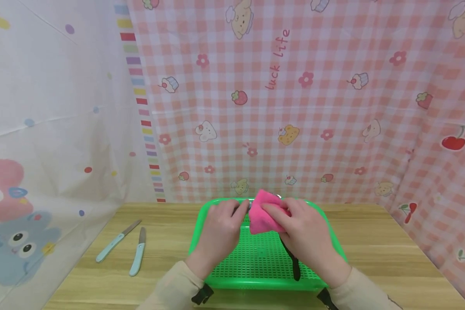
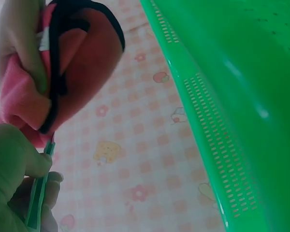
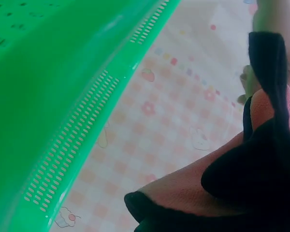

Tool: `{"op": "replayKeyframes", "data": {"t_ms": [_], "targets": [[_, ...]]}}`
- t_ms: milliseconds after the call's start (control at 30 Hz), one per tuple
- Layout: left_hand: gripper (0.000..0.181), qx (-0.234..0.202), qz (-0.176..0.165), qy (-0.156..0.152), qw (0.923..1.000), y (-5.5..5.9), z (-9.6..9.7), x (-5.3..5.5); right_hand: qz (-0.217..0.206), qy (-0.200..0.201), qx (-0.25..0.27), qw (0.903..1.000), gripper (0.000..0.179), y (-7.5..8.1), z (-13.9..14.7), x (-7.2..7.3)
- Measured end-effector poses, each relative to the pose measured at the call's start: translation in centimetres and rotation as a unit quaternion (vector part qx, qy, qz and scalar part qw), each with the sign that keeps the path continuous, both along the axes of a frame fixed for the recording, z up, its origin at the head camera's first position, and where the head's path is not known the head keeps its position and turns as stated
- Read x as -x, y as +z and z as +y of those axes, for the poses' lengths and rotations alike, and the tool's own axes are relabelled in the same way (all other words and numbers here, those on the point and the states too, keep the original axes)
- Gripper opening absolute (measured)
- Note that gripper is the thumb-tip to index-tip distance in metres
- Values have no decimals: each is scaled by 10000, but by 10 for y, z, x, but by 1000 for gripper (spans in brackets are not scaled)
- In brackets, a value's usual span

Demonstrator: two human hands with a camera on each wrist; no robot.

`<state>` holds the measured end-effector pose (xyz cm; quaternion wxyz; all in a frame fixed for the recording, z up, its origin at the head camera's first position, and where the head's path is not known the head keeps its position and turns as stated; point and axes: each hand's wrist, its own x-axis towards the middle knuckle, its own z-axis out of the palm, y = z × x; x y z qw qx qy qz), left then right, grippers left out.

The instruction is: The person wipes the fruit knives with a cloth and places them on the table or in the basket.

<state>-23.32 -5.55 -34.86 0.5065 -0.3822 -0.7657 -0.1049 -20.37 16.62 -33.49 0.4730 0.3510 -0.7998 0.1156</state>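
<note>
In my left hand I grip the pale green handle of a slim knife, thumb on top and fingers curled beneath. Its blade runs into a bright pink cloth and is mostly hidden there. My right hand pinches that cloth around the blade, thumb across the front. Black edging trims the cloth, and a black strip of it hangs below the right hand. Both hands are above a green perforated basket, close together near its far side.
Two small knives with light blue handles lie on the wooden table left of the basket: one slanted knife and one more upright knife. A pink checked curtain stands behind the table, and a white printed sheet closes the left side.
</note>
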Motion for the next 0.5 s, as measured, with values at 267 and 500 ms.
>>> {"op": "replayKeyframes", "data": {"t_ms": [267,500], "targets": [[31,98,-180,-71,9998,2,1,-4,-140,-106,-16,9998,52,-2,-1,2],[25,93,-96,-206,9997,2,0,-4,-290,-194,-33,9994,52,-2,2,3]]}}
